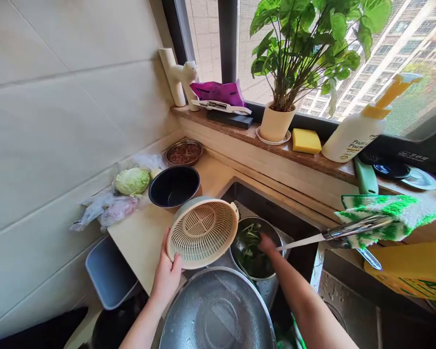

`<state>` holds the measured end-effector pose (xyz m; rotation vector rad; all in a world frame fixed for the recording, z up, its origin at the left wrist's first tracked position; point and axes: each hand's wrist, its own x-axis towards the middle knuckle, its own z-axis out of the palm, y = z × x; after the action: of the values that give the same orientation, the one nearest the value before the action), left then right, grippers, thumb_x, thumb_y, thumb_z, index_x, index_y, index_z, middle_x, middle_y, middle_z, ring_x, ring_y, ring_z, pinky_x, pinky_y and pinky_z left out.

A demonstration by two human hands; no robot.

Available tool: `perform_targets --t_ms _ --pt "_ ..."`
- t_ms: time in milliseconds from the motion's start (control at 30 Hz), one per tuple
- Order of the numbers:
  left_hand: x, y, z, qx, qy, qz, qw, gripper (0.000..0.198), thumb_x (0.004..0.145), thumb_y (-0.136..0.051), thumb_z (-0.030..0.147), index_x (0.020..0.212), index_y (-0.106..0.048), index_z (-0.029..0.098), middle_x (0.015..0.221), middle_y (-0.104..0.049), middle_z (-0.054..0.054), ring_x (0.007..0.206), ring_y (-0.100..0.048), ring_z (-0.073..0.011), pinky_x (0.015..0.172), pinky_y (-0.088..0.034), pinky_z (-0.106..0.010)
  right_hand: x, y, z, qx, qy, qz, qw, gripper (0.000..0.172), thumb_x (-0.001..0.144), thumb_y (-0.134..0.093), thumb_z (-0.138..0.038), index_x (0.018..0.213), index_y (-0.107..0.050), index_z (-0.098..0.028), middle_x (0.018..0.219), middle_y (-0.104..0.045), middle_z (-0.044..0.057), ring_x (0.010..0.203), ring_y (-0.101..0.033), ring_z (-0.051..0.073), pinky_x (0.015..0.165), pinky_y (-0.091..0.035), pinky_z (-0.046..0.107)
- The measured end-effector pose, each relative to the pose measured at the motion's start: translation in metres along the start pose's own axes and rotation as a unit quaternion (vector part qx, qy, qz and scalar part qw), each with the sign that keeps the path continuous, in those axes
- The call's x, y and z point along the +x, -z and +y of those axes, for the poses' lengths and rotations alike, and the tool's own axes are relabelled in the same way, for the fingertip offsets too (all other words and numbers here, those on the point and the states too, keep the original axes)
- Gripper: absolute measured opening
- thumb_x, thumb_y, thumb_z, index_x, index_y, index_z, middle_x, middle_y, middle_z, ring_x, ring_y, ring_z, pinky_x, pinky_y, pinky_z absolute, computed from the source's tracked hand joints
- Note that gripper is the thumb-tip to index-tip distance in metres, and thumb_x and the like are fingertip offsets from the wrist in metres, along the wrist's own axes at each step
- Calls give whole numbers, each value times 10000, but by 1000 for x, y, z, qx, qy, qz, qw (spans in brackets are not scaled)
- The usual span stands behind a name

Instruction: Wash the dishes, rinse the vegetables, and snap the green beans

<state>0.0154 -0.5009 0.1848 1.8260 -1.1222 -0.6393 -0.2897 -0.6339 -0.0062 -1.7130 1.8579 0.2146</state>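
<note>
My left hand [170, 266] grips the near left rim of a beige slotted colander [203, 229], its thumb over the edge. The colander is tilted towards me, with a pale bowl-like rim behind it. My right hand [267, 244] reaches into a metal pot [258, 278] in the sink, among leafy greens [250, 237]; its fingertips are hidden there. A white stream of water [301, 242] runs from the chrome faucet [359, 227] towards the pot beside that hand. A large perforated metal strainer [220, 312] lies closest to me, below the colander.
A dark-lined pot [174, 186], a cabbage [132, 181] and a dish of reddish-brown food [184, 152] stand on the left counter. A green-white cloth [388, 213] hangs over the faucet. The sill bears a potted plant [277, 123], yellow sponge [306, 141] and pump bottle [354, 133].
</note>
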Motion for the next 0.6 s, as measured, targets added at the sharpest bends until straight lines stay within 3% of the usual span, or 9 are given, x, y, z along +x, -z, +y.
perform_targets --t_ms 100,167,233,300,367,467,533,600 --pt "1 5 -2 -4 2 7 1000 684 825 -455 200 1440 -155 218 1400 -394 -113 1264 -413 -212 1069 -306 -378 -14 0 -1 -13 15 34 999 779 732 -600 -250 1418 -236 -192 1357 -401 192 1211 -419 319 947 -338 424" --pt "2 7 -5 -11 0 17 1000 695 813 -476 194 1437 -171 212 1372 -430 -115 1244 -438 -213 1058 -328 -372 -27 -9 -3 -40 74 15 996 795 682 -659 -319 1391 -305 -260 1462 -264 139 1301 -266 376 995 -265 508" --pt "2 7 -7 -21 0 20 1000 698 810 -479 194 1437 -172 215 1356 -450 -111 1236 -448 -211 1047 -350 -368 -37 -19 -6 -75 127 -41 988 569 679 -664 -308 1232 -528 -297 1498 -218 53 1331 -184 397 992 -259 548" --pt "0 8 -10 -25 3 18 1000 693 813 -475 198 1437 -174 221 1351 -457 -105 1232 -454 -210 1044 -356 -368 -39 -23 -5 -96 136 -78 983 301 718 -615 -221 1011 -669 -265 1493 -246 2 1346 -172 367 990 -297 503" --pt "-2 10 -12 -20 7 22 1000 686 814 -478 202 1434 -187 230 1347 -464 -97 1223 -465 -212 1051 -346 -372 -35 -19 -4 -98 114 -61 987 232 759 -548 -157 926 -692 -228 1481 -276 10 1339 -230 319 987 -329 424" --pt "-5 14 -16 -12 11 30 999 681 810 -491 211 1428 -207 234 1334 -477 -93 1211 -477 -222 1064 -329 -379 -33 -12 -4 -90 72 -23 993 289 839 -463 -217 1077 -626 -198 1420 -363 112 1220 -434 287 932 -387 394" --pt "-6 16 -18 -10 12 29 999 682 808 -498 216 1427 -213 221 1325 -484 -99 1217 -469 -229 1071 -319 -380 -38 -13 -7 -85 51 -25 995 335 850 -477 -314 1134 -586 -174 1251 -529 164 1078 -552 284 855 -437 400" --pt "-5 19 -21 -9 11 24 1000 674 809 -498 222 1424 -220 214 1311 -497 -100 1227 -457 -228 1077 -306 -376 -46 -16 -8 -77 42 -45 995 335 779 -598 -365 1035 -633 -152 1014 -649 153 947 -614 284 781 -471 387"
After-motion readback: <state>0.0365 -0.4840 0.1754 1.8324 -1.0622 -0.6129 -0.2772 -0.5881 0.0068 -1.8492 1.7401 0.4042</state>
